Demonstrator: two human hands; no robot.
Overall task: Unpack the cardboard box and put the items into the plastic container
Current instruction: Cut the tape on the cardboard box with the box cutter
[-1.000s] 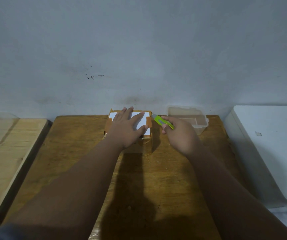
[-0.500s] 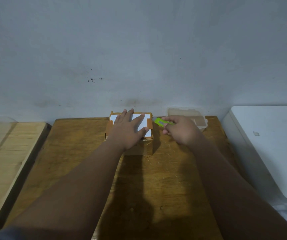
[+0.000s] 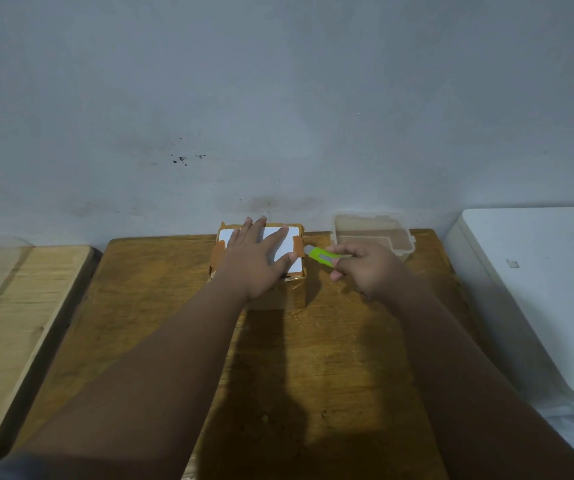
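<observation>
A small cardboard box [image 3: 292, 292], taped brown with a white label on its lid, stands at the back of the wooden table. My left hand [image 3: 254, 261] lies flat on the lid with fingers spread. To its right, my right hand [image 3: 368, 268] grips a lime-green utility knife [image 3: 320, 255], whose tip touches the box's upper right edge at a strip of tape. Behind my right hand sits the clear plastic container [image 3: 399, 237], open and with nothing visible inside.
The wooden table [image 3: 330, 358] backs onto a grey wall. A lighter wooden surface [image 3: 11, 323] lies to the left across a dark gap. A white boxy object [image 3: 542, 289] stands close on the right.
My right hand has brought the green knife leftward and lower, from beside the box to its upper right edge. My left hand has stayed flat on the lid.
</observation>
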